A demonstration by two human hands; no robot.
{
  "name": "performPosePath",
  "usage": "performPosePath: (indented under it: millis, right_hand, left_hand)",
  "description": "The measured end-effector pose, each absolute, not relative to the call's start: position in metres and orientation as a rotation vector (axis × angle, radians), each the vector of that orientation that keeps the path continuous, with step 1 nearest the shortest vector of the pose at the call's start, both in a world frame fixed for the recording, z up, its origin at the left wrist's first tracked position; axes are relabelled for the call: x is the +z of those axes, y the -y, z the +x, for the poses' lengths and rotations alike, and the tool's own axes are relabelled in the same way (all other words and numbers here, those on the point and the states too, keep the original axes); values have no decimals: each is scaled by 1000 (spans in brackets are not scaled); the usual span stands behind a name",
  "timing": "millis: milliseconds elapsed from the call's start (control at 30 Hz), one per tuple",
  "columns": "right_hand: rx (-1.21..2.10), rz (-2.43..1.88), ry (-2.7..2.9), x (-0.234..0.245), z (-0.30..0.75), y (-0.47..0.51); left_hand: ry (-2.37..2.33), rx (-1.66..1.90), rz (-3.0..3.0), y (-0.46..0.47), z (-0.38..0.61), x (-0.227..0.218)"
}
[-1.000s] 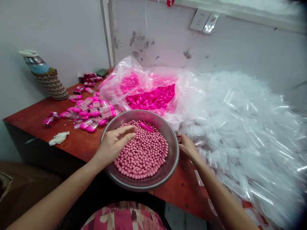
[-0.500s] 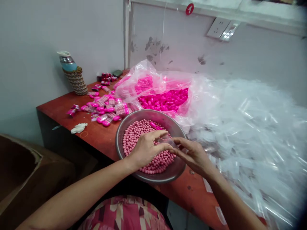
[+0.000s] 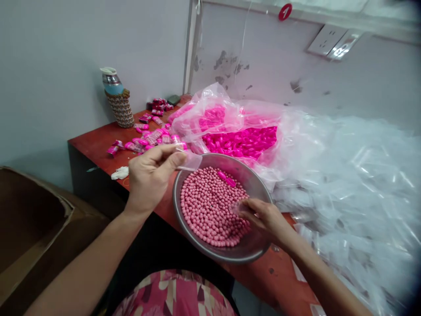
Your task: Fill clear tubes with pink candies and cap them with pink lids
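A metal bowl [image 3: 256, 250] full of small pink balls [image 3: 207, 206] sits at the near edge of a red-brown table [image 3: 98, 142]. My left hand [image 3: 149, 175] is raised beside the bowl's left rim, its fingers pinched on a clear plastic tube [image 3: 190, 161]. My right hand [image 3: 263, 215] rests low over the balls at the bowl's right side, fingers closed on a second clear tube [image 3: 237, 207] that touches the balls.
A clear bag of bright pink caps [image 3: 240, 140] lies behind the bowl. A big heap of clear tubes [image 3: 355, 175] covers the table's right. Filled pink tubes [image 3: 151, 136] and a wrapped bottle [image 3: 115, 98] stand far left. A cardboard box [image 3: 33, 228] sits left, below the table.
My hands met over the bowl with a clear tube between them, then parted. The left hand rose leftwards with one tube; the right dipped another towards the balls.
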State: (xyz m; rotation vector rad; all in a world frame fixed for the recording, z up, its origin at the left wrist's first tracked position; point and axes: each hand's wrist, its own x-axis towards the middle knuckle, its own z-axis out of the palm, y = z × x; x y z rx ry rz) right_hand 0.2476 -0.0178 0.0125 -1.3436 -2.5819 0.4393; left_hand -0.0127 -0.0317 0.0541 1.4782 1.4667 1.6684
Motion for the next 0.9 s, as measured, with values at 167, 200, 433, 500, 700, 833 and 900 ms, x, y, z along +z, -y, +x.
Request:
performPosePath:
  millis: [167, 200, 433, 500, 700, 833, 900]
  right_hand:
    - [87, -1329, 3185, 10, 231, 0]
    - [78, -1283, 3294, 8, 224, -2]
    - [597, -906, 3217, -21, 171, 2]
    - [868, -936, 3051, -21, 163, 2]
    - [1744, -1010, 2113, 2, 176, -5]
    - [1785, -966, 1658, 10, 185, -6]
    - [1712, -963, 1610, 10, 186, -5]
  left_hand:
    - [-1248, 1412, 1627, 6, 2, 32]
    - [-1228, 1373, 1639, 2, 7, 24]
    - [-1225, 1324, 1557, 0, 7, -1]
    - [-1210, 1337, 1522, 6, 1, 1]
    - [-1243, 1233, 1490, 23, -7, 12]
    - [-1174, 1058, 1501, 27, 1, 13]
    - [-1105, 1062, 1515, 26, 7, 10]
